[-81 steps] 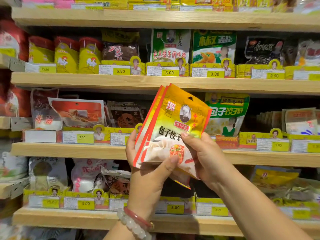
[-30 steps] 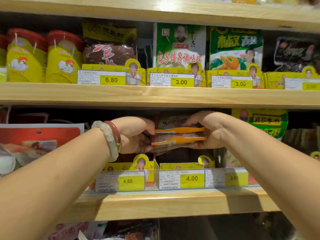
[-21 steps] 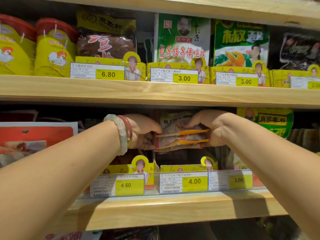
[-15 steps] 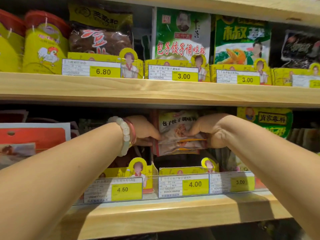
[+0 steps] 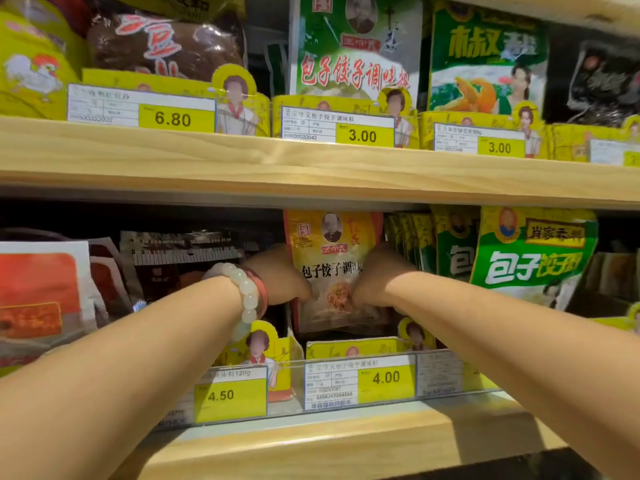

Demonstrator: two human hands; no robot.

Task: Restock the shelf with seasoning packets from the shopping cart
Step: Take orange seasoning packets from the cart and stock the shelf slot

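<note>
The yellow seasoning packet (image 5: 334, 268) is standing upright on the lower wooden shelf (image 5: 311, 448), just behind the 4.00 price tag (image 5: 360, 382) and the clear plastic rail (image 5: 346, 410) that is running along the shelf's front edge. Its top edge is sitting just beneath the underside of the upper wooden shelf (image 5: 311, 164), leaving hardly any room above it. To its right, a row of green dumpling-seasoning packets (image 5: 530, 258) is crowding close, with their edges just beside the right hand. To its left, dark packets (image 5: 180, 258) and a red-and-white packet (image 5: 41, 296) are filling the shelf, so the slot is hemmed in on both sides; the open room is lying toward the front, over the rail.

The left hand (image 5: 277, 275) is gripping the packet's left edge, fingers curled toward the pouch. A pale bead bracelet (image 5: 242, 292) and a red bangle (image 5: 261, 292) are circling that wrist. The right hand (image 5: 375, 275) is gripping the packet's right edge in the same way, knuckles facing the camera. Both forearms are reaching up and inward from the lower corners, converging on the packet, and are passing above the rail and the 4.50 price tag (image 5: 228, 396).

On the upper shelf a green packet (image 5: 353, 46) with red characters is standing behind a 3.00 price tag (image 5: 337, 128).
</note>
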